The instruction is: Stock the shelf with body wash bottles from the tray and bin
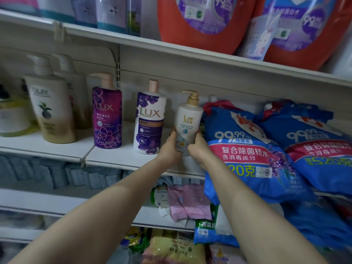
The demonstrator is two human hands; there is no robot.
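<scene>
A white Slek body wash bottle (187, 119) with a gold pump stands upright at the middle shelf (114, 155), right of a white-and-purple Lux bottle (149, 121). My left hand (170, 147) grips its lower left side and my right hand (198, 147) grips its lower right side. Its base is hidden behind my fingers. Further left on the shelf stand a purple Lux bottle (107, 115) and two cream Olay pump bottles (50, 103). No tray or bin is in view.
Big blue detergent bags (247, 149) lie on the shelf right against the Slek bottle. Orange detergent jugs (200, 21) fill the shelf above. Lower shelves hold pink, yellow and green packets (182, 202). A yellow-green bottle (13, 117) sits at the far left.
</scene>
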